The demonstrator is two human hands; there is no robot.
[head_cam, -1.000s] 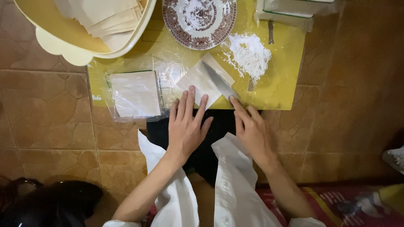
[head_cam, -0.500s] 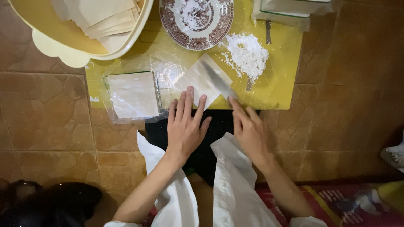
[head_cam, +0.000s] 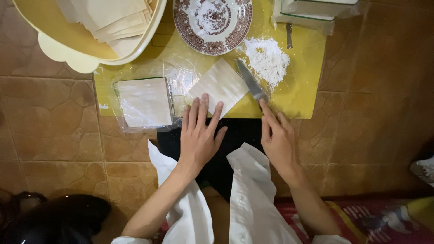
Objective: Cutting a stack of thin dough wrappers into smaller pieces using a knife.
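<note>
Wrapper stack (head_cam: 145, 102): flat pale squares kept in clear crinkled plastic, laid on the yellow mat (head_cam: 303, 90).
Left hand (head_cam: 199, 135): released, fingers spread flat, fingertips pressed on the near edge of the loose wrapper.
Loose wrapper (head_cam: 219, 84): thin, matte, square, turned like a diamond.
Knife (head_cam: 251, 82): long axis diagonal, tip pointed away and leftward.
Right hand (head_cam: 278, 138): the handle is grasped, forefinger laid along it.
Flour (head_cam: 267, 56): white powdery heap.
</note>
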